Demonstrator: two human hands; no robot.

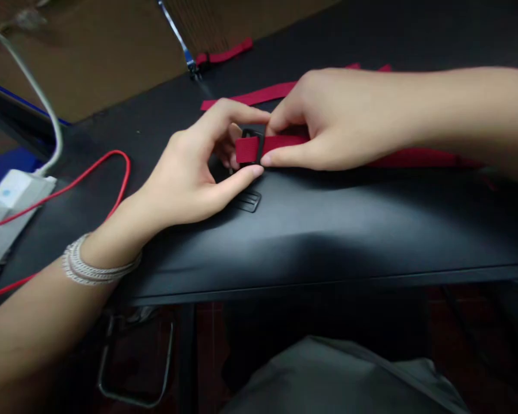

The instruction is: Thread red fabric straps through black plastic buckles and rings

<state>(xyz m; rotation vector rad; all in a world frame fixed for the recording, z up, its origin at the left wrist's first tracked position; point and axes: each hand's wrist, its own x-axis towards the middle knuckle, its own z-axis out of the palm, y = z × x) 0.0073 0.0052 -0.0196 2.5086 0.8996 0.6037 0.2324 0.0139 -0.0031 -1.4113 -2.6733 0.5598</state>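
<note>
Between my two hands is a black plastic slide buckle (260, 146) with a red webbing strap (247, 149) threaded through it. My left hand (198, 158) grips the buckle by its edges, thumb below and fingers above and behind; some of those fingers are hidden. From the right, my right hand (315, 123) pinches at the buckle's right edge, its thumb at the lower corner and the strap running under the palm. A second black slide buckle (248, 201) lies flat on the dark table just below my left thumb.
Another red strap (259, 96) lies behind my hands. Farther back is a short red strap (228, 53) beside a blue-handled tool (187, 56). At left are a white power strip (15, 195), a red cable (123, 167) and a grey cable (47, 100). The table's front edge (285, 286) runs below.
</note>
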